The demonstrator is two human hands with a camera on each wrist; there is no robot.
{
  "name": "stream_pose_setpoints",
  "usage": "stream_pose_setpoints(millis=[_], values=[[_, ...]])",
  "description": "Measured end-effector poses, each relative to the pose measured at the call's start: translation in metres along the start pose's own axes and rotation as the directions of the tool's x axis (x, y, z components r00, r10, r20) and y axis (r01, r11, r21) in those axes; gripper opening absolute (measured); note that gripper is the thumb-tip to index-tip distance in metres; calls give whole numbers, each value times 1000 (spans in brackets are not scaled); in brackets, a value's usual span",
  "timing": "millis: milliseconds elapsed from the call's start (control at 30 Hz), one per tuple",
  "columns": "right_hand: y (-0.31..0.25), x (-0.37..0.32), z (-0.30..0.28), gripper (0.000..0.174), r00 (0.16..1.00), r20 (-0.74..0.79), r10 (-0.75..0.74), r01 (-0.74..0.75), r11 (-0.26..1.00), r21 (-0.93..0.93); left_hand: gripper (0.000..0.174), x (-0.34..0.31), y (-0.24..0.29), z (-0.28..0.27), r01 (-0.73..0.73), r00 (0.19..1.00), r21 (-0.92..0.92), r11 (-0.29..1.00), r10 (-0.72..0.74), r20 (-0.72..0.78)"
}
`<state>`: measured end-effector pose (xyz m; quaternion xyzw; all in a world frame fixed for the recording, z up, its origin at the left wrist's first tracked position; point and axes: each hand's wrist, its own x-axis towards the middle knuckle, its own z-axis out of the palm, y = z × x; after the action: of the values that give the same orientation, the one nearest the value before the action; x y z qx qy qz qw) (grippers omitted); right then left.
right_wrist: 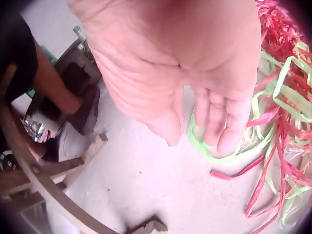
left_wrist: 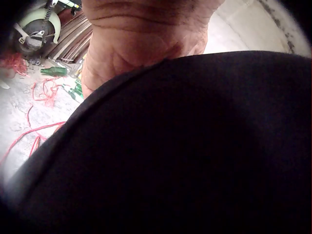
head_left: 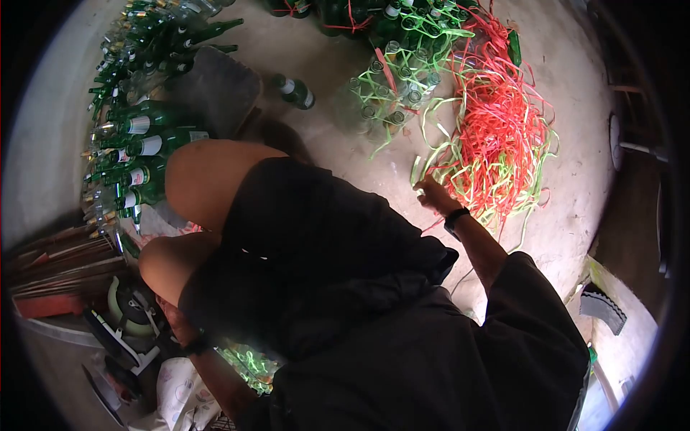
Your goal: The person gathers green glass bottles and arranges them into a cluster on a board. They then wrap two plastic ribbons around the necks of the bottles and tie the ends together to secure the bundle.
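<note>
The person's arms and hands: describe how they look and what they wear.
The right hand and left hand wear no gloves. A black band circles the right wrist and a dark band the left. A loose black sleeve covers the right upper arm; the forearm is bare.

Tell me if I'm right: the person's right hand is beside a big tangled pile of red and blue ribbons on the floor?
Almost! The blue is wrong: the tangled pile of ribbons is red and light green, as the head view shows. The right hand is indeed beside it.
</note>
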<state>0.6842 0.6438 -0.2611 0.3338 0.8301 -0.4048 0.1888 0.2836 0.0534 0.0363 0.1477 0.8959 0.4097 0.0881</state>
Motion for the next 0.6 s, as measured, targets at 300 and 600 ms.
stream_pose_setpoints(millis=[300,600], values=[[-2,0,23,36,996,70,61,-37,952,-304,41,-2,-33,-15,-41,996,92,995,33,85],[-43,-29,-22,24,933,-304,-194,227,971,77,40,-1,54,3,-229,973,492,840,196,119]])
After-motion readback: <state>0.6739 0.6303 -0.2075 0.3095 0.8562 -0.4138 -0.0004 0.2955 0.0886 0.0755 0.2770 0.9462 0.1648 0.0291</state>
